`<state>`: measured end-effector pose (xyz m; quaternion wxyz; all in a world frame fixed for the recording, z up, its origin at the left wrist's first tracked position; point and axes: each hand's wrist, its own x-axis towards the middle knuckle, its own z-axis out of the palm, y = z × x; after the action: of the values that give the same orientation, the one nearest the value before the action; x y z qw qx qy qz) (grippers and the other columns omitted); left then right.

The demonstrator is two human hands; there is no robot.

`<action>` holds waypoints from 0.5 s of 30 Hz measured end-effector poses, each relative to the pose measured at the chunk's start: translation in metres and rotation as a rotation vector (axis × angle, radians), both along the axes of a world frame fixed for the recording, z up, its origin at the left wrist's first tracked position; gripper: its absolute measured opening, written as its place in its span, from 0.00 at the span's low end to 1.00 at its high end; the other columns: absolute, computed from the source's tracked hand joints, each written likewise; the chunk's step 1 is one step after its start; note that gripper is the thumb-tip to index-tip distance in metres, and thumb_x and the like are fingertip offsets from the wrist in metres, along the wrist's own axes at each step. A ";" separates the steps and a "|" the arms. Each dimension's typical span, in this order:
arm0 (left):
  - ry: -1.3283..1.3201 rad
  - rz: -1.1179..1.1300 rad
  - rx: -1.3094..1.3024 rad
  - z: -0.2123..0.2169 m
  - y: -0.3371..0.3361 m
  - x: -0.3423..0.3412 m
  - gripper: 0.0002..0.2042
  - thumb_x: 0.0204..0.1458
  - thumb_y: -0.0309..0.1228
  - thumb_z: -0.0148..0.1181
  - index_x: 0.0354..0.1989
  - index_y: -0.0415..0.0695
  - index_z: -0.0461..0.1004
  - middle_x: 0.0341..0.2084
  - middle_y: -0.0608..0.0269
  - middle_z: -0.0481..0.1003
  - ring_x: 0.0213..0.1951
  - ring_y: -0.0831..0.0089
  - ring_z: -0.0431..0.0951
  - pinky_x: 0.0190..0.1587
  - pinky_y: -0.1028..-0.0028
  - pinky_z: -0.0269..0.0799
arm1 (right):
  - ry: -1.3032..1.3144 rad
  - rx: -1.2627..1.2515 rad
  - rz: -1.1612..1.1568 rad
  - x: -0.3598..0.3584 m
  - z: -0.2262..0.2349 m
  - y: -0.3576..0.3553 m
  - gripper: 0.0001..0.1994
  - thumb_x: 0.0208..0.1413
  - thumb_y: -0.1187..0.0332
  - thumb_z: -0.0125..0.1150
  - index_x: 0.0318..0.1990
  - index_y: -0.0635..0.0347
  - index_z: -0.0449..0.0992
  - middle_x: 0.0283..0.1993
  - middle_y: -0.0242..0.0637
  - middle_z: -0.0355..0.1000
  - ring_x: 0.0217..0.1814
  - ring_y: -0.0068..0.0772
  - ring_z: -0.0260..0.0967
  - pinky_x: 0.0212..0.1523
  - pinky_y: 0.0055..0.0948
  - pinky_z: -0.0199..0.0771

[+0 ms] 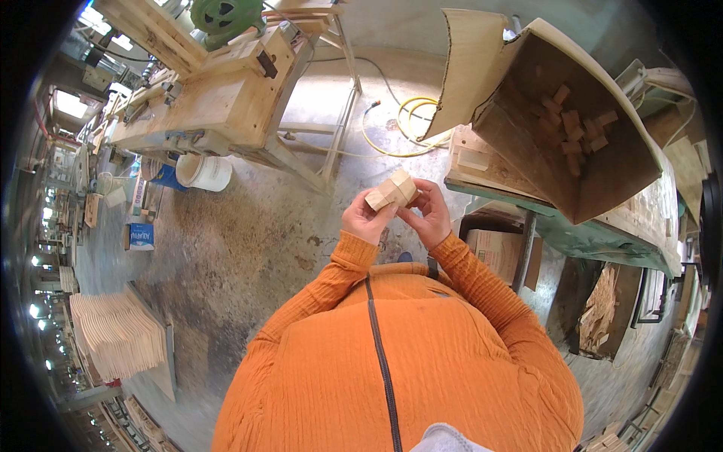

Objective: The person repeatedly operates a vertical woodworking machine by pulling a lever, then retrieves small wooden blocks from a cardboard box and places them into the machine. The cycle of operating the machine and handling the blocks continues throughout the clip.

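Note:
In front of my chest I hold a small pale wooden block [392,190], tilted, with stepped, notched-looking faces. My left hand [366,218] grips its near left end, with the thumb along the underside. The fingers of my right hand [428,215] close on its right end. Parts of the block are hidden behind my fingers. To the right, an open cardboard box [527,151] lies tilted on a workbench, and several small wooden pieces [574,132] of similar colour lie loose inside it.
A green-edged workbench [602,235] stands close on my right. A wooden machine table [226,113] is ahead left, with a white bucket [205,172] below. A yellow hose [410,113] coils on the floor. Stacked curved wooden slats [117,335] stand at left.

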<state>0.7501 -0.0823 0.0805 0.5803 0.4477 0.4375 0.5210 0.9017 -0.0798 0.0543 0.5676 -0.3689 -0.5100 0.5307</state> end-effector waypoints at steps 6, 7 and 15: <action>-0.008 -0.261 -0.116 0.000 -0.006 -0.022 0.18 0.55 0.26 0.55 0.53 0.34 0.65 0.44 0.62 0.72 0.44 0.79 0.71 0.47 0.77 0.69 | 0.230 -0.171 0.064 0.004 -0.012 -0.010 0.24 0.47 0.78 0.65 0.50 0.57 0.62 0.45 0.36 0.69 0.44 0.25 0.69 0.43 0.26 0.72; 0.013 -0.291 -0.129 0.001 -0.008 -0.025 0.18 0.55 0.26 0.54 0.54 0.34 0.65 0.44 0.63 0.72 0.45 0.78 0.71 0.47 0.76 0.68 | 0.249 -0.191 0.099 0.008 -0.014 -0.011 0.23 0.47 0.78 0.65 0.50 0.57 0.62 0.45 0.36 0.69 0.45 0.25 0.69 0.43 0.26 0.72; 0.057 -0.467 0.023 0.014 -0.023 -0.036 0.25 0.51 0.25 0.61 0.58 0.36 0.63 0.47 0.62 0.70 0.46 0.76 0.71 0.49 0.76 0.70 | -0.014 -0.146 0.200 0.025 0.007 -0.024 0.21 0.45 0.78 0.67 0.48 0.56 0.69 0.42 0.29 0.70 0.46 0.22 0.67 0.48 0.26 0.69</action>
<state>0.7146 -0.1058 0.0942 0.6672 0.5580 0.3323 0.3648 0.9264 -0.1043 0.0609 0.4800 -0.3600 -0.5083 0.6178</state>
